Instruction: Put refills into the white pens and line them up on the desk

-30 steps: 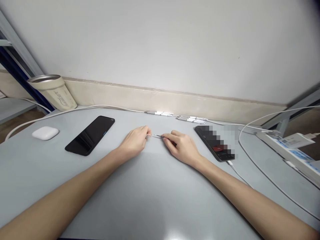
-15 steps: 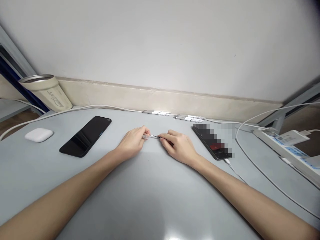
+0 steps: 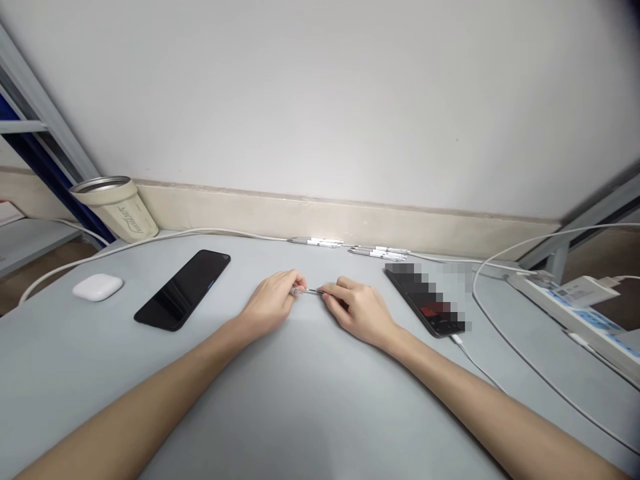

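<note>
Between my fingertips lies a slim metal rod (image 3: pixel 314 291), dark toward the right end, with a pale, pen-like piece at its left end. My left hand (image 3: pixel 273 303) pinches the pale end, and my right hand (image 3: pixel 355 310) pinches the dark end. Both hands rest low over the grey table (image 3: pixel 310 400). A black smartphone (image 3: pixel 183 290) lies face up left of my left hand. Right of my right hand lies a second phone (image 3: pixel 430 300), its screen pixelated and a white cable in its lower end.
A white earbud case (image 3: pixel 97 287) sits at far left, and a cream tumbler (image 3: pixel 115 210) stands in the back corner. Several small grey-and-white pen-like items (image 3: pixel 379 252) lie along the wall. White cables run to a power strip (image 3: pixel 570 313) at right.
My hands have drawn slightly closer together along the rod. The whole scene sits lower in the view than a second ago, as the camera has tilted upward.
</note>
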Demonstrator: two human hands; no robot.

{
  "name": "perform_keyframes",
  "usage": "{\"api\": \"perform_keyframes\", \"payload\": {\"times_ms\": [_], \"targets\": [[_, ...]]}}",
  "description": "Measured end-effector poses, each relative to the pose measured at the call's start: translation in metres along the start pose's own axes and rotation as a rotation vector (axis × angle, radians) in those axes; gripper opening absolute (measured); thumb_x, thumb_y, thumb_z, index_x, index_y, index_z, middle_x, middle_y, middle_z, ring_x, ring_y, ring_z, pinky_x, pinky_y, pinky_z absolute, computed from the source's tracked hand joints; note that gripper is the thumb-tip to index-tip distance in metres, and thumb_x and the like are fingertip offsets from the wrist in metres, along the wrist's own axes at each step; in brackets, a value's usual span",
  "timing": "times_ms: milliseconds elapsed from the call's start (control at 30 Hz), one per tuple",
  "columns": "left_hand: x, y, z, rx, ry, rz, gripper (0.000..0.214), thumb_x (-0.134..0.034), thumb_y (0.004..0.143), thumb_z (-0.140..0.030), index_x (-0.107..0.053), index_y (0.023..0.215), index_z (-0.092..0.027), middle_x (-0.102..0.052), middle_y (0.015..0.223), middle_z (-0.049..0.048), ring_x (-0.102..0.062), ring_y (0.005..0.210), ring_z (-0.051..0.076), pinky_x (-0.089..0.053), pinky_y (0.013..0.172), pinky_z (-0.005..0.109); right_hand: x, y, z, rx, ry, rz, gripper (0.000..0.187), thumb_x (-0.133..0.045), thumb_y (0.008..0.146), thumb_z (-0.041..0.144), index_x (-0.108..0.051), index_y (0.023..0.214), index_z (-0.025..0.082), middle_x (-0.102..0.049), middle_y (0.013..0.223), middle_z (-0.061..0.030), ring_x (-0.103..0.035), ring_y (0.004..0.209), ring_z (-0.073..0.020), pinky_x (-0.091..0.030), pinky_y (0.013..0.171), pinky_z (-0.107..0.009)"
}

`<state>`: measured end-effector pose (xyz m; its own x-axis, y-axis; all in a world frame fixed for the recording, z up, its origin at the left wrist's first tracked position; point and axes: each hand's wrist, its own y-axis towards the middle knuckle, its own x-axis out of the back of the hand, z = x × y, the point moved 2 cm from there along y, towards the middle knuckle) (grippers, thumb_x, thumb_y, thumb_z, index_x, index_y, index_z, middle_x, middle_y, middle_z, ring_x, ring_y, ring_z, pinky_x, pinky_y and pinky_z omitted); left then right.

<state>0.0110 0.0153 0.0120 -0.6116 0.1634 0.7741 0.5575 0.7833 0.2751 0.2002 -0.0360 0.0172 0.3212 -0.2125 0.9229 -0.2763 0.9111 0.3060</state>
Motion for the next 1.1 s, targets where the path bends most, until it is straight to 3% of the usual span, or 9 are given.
{"api": "perform_keyframes", "payload": {"times_ms": [600, 733, 900, 1000, 1100], "targets": [[-0.001, -0.001, -0.015, -0.028, -0.049, 0.013, 0.015, -0.043, 0.087, -0.023, -0.058, 0.088, -0.023, -0.063, 0.09, -0.001, -0.057, 0.086, 0.016, -0.044, 0.077, 0.028, 0.0, 0.0, 0.0, 0.08, 0.011, 0.028, 0.029, -0.04, 0.095, 0.03, -0.065, 0.11, 0.028, -0.061, 0.086, -0.0013, -0.054, 0.067, -0.0107, -0.031, 0.059, -0.022], [-0.001, -0.002, -0.014, 0.046, -0.085, -0.044, 0.018, -0.044, 0.087, -0.028, -0.057, 0.098, -0.024, -0.063, 0.1, 0.0, -0.057, 0.09, 0.016, -0.045, 0.075, 0.027, 0.0, 0.001, 0.0, 0.059, 0.033, 0.016, 0.028, -0.041, 0.095, 0.031, -0.065, 0.108, 0.028, -0.062, 0.085, -0.001, -0.055, 0.067, -0.0107, -0.032, 0.059, -0.022], [0.007, -0.003, -0.012, 0.199, -0.04, -0.132, 0.018, -0.044, 0.081, -0.022, -0.049, 0.098, -0.022, -0.06, 0.097, 0.0017, -0.057, 0.086, 0.017, -0.045, 0.072, 0.029, 0.001, 0.002, -0.001, 0.033, 0.08, -0.005, 0.027, -0.042, 0.094, 0.031, -0.066, 0.107, 0.026, -0.062, 0.082, -0.0014, -0.056, 0.067, -0.0114, -0.034, 0.061, -0.023], [0.01, -0.003, -0.011, 0.282, 0.037, -0.105, 0.008, -0.041, 0.081, -0.021, -0.045, 0.088, -0.021, -0.059, 0.087, 0.0018, -0.057, 0.081, 0.018, -0.043, 0.07, 0.031, 0.002, 0.002, -0.001, 0.029, 0.119, -0.024, 0.028, -0.042, 0.094, 0.031, -0.067, 0.104, 0.023, -0.063, 0.08, -0.0024, -0.056, 0.067, -0.0121, -0.037, 0.063, -0.023], [0.009, -0.002, -0.012, 0.274, 0.081, -0.058, 0.007, -0.035, 0.084, -0.021, -0.041, 0.081, -0.022, -0.056, 0.078, 0.0004, -0.055, 0.074, 0.018, -0.04, 0.066, 0.031, 0.002, 0.002, -0.002, 0.013, 0.149, -0.038, 0.028, -0.042, 0.094, 0.032, -0.068, 0.102, 0.022, -0.063, 0.078, -0.0026, -0.055, 0.066, -0.0123, -0.038, 0.063, -0.024]]}}
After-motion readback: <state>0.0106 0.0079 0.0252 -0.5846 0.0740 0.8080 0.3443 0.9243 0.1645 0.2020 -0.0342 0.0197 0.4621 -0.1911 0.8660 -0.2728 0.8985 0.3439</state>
